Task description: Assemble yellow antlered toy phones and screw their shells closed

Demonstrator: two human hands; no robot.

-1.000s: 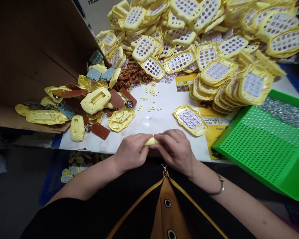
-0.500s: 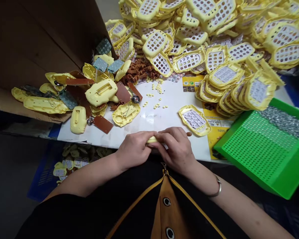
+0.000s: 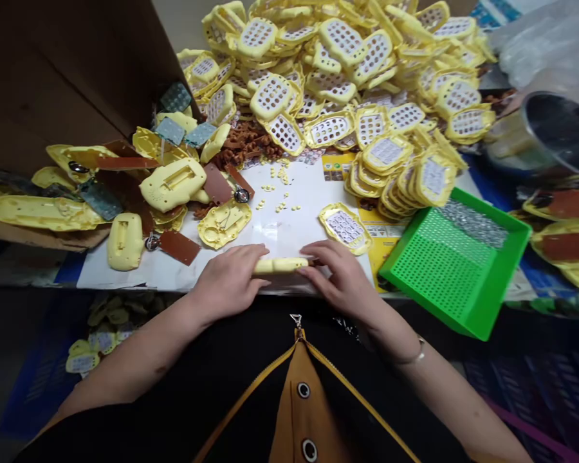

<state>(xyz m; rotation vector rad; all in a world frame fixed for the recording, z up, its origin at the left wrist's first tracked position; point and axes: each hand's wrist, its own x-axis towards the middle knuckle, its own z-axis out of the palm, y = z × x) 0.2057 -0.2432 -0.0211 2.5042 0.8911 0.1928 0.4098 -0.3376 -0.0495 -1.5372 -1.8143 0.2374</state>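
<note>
A yellow plastic casing (image 3: 280,265), seen edge-on, lies level between my hands at the front edge of the table. My left hand (image 3: 229,280) is closed round its left end, thumb below and fingers above. At the right end my right hand (image 3: 340,276) pinches it between thumb and fingers, beside a small brown piece (image 3: 313,262). Just beyond my right hand, a yellow shell with a white keypad (image 3: 346,228) lies face down. An open yellow back shell with wires (image 3: 224,224) rests past my left hand, near a brown circuit board (image 3: 179,247).
Many yellow front shells (image 3: 270,96) are heaped at the back, with a stack of shells (image 3: 390,167) at the right. A green basket (image 3: 504,283) holds small metal screws (image 3: 477,222). Tiny yellow pieces (image 3: 280,206) dot the white tabletop. A cardboard box (image 3: 77,77) stands left.
My hands have moved apart along the casing, so more of its edge shows between them. The camera view has swung right, bringing a metal pot and more shells into sight.
</note>
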